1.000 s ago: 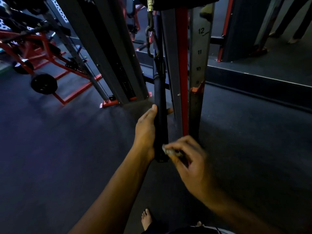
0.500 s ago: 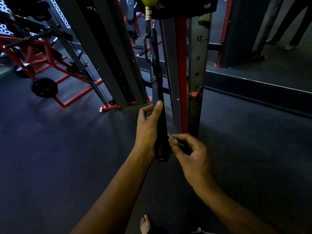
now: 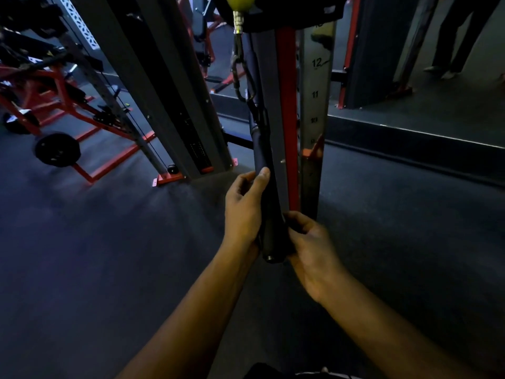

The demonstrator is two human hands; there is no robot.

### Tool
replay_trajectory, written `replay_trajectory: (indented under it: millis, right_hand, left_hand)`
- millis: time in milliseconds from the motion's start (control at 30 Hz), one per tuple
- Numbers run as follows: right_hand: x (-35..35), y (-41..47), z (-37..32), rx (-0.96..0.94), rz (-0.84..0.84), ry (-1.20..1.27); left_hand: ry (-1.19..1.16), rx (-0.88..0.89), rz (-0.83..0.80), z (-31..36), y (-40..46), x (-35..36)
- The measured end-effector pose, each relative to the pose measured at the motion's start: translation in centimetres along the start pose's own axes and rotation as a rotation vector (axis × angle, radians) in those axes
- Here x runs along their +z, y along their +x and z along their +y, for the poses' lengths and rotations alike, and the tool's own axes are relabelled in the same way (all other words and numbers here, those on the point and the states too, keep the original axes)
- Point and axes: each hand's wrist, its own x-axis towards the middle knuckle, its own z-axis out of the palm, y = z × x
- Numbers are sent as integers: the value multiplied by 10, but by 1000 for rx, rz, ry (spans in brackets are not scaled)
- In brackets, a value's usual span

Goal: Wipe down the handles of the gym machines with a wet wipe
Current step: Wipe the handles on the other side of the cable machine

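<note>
Head view, left hand (image 3: 241,212) and right hand (image 3: 311,242) gripping hanging black handle (image 3: 269,203)

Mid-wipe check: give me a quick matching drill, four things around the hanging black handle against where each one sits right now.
Things:
1. left hand
2. right hand
3. carabiner
4. weight plate

Places:
A. on the floor, far left
B. above the black handle, under the yellow ball
C. at the handle's lower right side
D. along the handle's left side, thumb up

Pairs: 1-D, 2-C, 3-B, 4-A
</note>
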Motion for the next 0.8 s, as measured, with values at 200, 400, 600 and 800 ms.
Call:
replay_trajectory:
  millis: [200,400,600,800]
  right_hand:
    - [-10,-31,8,-11,-61,-97]
    - [2,-10,-31,-428,95,-401]
    - [31,19,-31,-774,176,-922]
    - [46,32,-27,-824,107,-978]
  left_hand:
    - [-15,-24,-70,0,5,-19]
    - [-166,-79,-150,0,8,-25]
    - [-213,-203,-108,4,-1,-32]
    - [-233,-300,-110,4,3,-52]
